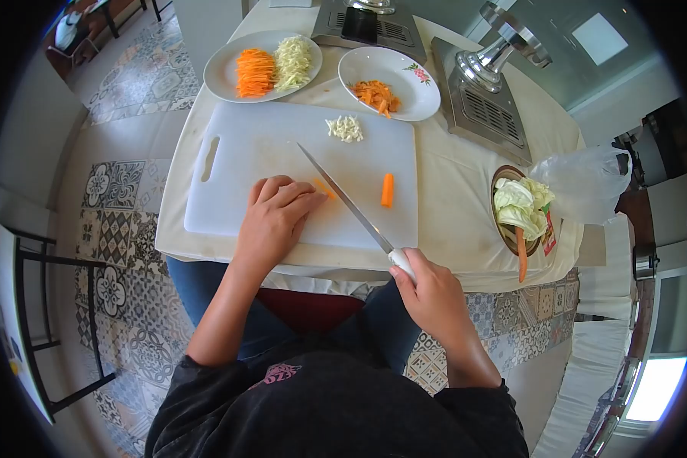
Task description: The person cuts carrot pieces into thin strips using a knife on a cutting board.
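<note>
My right hand [427,291] is closed round the white handle of a long knife [349,201], at the lower right of the white cutting board [252,145]. The blade points up and left across the board. Bent fingers of my left hand [281,210] press on a thin orange carrot piece [324,188], partly hidden beside the blade. To the right of the blade lies a carrot stick [388,190]. A small heap of chopped white pieces [345,128] rests near the board's top edge.
Behind the board are an oval plate [220,70] with shredded carrot and cabbage, and a floral plate [410,93] with carrot scraps. Stoves [485,114] stand at the back. A basket [504,172] of leaves and a plastic bag [584,183] are right. A person [69,32] sits far left.
</note>
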The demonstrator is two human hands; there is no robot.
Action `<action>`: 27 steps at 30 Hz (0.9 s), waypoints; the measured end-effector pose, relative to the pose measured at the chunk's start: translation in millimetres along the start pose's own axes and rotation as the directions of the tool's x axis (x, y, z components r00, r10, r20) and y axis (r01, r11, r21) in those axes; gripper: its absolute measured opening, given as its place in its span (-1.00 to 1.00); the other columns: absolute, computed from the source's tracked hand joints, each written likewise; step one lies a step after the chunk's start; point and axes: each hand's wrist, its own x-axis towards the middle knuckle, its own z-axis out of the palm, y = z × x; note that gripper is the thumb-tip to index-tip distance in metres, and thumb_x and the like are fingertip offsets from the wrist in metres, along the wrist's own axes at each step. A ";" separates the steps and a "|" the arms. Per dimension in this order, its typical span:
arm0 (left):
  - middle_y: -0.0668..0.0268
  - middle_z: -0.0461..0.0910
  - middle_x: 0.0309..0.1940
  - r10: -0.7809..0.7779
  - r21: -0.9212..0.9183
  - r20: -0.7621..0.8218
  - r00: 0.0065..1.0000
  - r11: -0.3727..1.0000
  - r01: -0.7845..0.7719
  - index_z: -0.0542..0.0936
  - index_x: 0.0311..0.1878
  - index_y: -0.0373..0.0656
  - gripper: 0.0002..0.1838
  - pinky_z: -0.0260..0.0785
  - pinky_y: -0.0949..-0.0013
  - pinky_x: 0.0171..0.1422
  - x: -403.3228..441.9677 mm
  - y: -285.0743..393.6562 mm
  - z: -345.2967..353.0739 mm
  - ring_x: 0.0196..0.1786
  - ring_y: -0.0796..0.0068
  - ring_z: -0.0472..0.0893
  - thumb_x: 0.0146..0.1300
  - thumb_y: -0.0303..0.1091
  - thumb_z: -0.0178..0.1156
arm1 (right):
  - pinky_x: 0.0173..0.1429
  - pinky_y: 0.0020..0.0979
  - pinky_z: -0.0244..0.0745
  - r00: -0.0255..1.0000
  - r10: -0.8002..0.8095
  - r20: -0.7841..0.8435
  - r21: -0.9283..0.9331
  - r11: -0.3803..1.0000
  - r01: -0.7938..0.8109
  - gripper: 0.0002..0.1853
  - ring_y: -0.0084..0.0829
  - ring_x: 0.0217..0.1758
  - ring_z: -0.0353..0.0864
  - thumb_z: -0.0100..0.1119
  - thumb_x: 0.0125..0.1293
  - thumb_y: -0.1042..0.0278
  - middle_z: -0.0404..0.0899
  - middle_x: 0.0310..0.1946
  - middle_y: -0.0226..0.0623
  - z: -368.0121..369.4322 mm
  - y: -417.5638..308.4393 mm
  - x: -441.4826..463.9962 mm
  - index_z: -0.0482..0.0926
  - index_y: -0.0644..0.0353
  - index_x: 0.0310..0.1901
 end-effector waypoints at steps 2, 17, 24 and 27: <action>0.42 0.67 -0.04 -0.003 -0.004 0.001 1.000 1.000 0.003 0.72 -0.03 -0.05 -0.66 0.31 0.16 0.30 1.7 2.5 -4.4 0.07 0.27 0.56 0.08 -0.50 0.27 | -0.34 -0.03 0.53 0.997 -0.066 -0.042 -0.072 0.995 0.063 -0.75 0.02 -0.37 0.68 0.12 0.46 0.18 0.67 -0.39 -0.08 -0.2 -7.1 -1.0 0.47 0.17 -0.03; 0.50 0.60 -0.04 0.054 0.129 0.027 0.998 0.990 -0.057 0.71 -0.04 -0.02 -0.68 0.27 0.17 0.33 4.8 4.2 1.6 0.05 0.39 0.53 0.11 -0.47 0.22 | -0.42 -0.08 0.53 0.989 -0.145 -0.038 -0.195 0.972 0.135 -0.79 -0.01 -0.47 0.64 0.09 0.48 0.21 0.61 -0.48 -0.14 4.2 1.7 11.6 0.45 0.17 -0.07; 0.51 0.60 -0.03 0.042 0.120 0.033 0.999 0.992 -0.046 0.70 0.00 0.00 -0.65 0.26 0.18 0.33 4.5 3.4 2.8 0.04 0.42 0.53 0.10 -0.47 0.22 | -0.31 0.11 0.46 0.969 0.013 0.246 -0.149 0.988 0.025 -0.72 0.23 -0.40 0.60 0.09 0.49 0.25 0.57 -0.54 0.16 -3.7 2.1 29.8 0.35 0.34 -0.07; 0.52 0.60 -0.03 0.035 0.110 0.031 0.999 0.993 -0.038 0.70 0.01 0.00 -0.65 0.26 0.18 0.33 3.6 5.1 2.2 0.04 0.41 0.53 0.11 -0.46 0.23 | -0.32 0.13 0.45 0.962 0.005 0.272 -0.138 0.990 0.034 -0.70 0.26 -0.41 0.59 0.07 0.50 0.24 0.56 -0.55 0.20 -1.7 -3.1 39.5 0.32 0.36 -0.09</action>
